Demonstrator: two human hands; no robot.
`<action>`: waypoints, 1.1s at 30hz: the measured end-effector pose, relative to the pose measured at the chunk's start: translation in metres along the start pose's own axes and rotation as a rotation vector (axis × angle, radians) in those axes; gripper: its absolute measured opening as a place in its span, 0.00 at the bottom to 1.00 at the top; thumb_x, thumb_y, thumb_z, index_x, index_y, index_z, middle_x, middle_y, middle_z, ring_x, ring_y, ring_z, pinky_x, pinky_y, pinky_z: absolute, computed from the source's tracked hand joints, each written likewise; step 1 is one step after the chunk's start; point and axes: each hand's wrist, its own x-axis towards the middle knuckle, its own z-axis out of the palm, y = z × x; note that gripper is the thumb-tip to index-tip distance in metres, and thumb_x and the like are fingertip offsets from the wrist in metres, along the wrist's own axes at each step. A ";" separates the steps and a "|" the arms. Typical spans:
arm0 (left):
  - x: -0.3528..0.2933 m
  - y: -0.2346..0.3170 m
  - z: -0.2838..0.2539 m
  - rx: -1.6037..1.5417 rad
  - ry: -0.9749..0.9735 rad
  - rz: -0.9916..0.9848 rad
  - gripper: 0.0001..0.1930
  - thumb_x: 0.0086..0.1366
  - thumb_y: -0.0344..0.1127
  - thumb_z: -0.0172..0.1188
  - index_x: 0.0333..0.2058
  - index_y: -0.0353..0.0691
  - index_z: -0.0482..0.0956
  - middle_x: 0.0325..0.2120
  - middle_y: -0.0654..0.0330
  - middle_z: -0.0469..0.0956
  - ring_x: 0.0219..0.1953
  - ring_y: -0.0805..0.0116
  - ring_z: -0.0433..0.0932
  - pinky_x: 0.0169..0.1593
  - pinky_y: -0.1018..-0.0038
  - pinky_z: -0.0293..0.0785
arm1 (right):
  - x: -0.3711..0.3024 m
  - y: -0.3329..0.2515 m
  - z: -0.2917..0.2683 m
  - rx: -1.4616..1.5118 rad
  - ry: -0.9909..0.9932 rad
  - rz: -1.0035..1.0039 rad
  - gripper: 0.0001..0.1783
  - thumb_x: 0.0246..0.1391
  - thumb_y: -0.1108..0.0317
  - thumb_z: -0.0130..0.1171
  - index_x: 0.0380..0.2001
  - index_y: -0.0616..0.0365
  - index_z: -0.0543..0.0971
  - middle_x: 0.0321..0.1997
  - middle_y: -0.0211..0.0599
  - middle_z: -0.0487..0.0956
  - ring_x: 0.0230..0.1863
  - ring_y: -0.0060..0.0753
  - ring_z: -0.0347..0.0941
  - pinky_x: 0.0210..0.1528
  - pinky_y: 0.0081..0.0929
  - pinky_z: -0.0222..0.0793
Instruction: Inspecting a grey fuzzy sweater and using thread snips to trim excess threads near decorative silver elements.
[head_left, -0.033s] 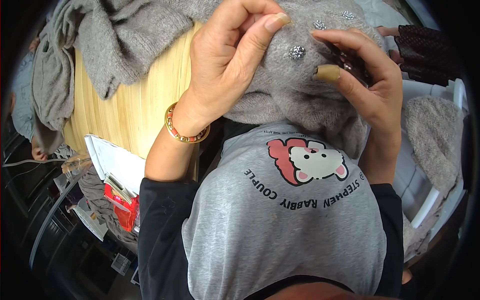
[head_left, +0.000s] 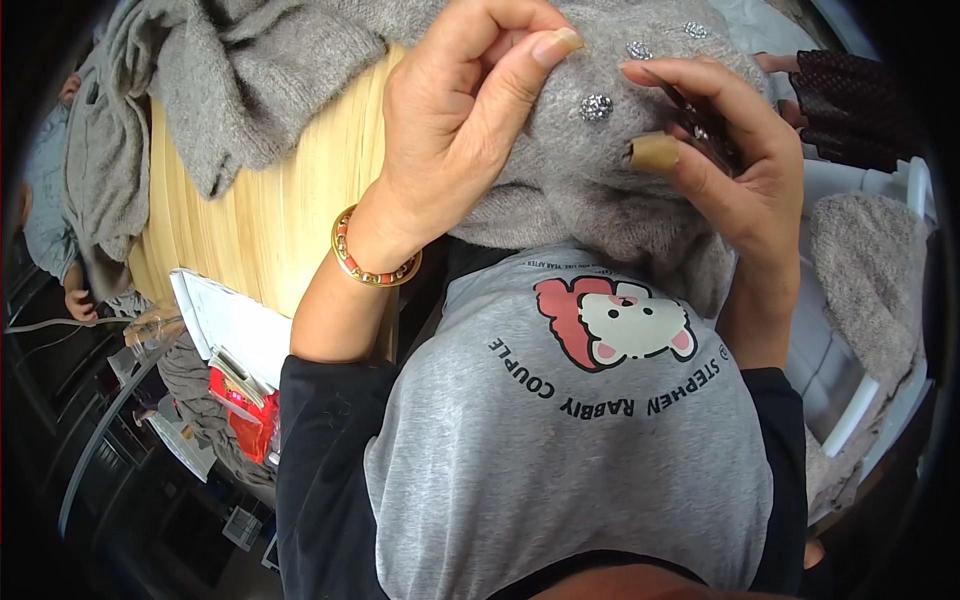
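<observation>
Stretching bare between heaped grey knitwear [head_left: 270, 90] and the left forearm [head_left: 345, 310], a pale wooden table [head_left: 240, 220] leaves open room inside its curved edge. A grey sweater [head_left: 570, 175] lies bunched in front of the person, beneath both hands. At right stands a pale bin [head_left: 852, 425] with more knitwear; at left, a clipboard [head_left: 235, 325] with papers crowds the forearm. The left hand [head_left: 455, 115] pinches thumb to finger, anything between them too fine to see. The right hand [head_left: 755, 165] grips a dark tool [head_left: 715, 145], blurred and half hidden. Three sparkly buttons [head_left: 596, 107] dot the sweater.
</observation>
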 end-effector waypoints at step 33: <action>0.022 0.021 0.017 0.341 0.173 -0.386 0.03 0.69 0.25 0.52 0.39 0.33 0.72 0.28 0.66 0.70 0.25 0.84 0.66 0.28 0.87 0.61 | 0.031 0.012 -0.032 -0.135 -0.271 -0.161 0.18 0.51 0.72 0.61 0.47 0.65 0.78 0.40 0.34 0.76 0.41 0.25 0.70 0.47 0.22 0.63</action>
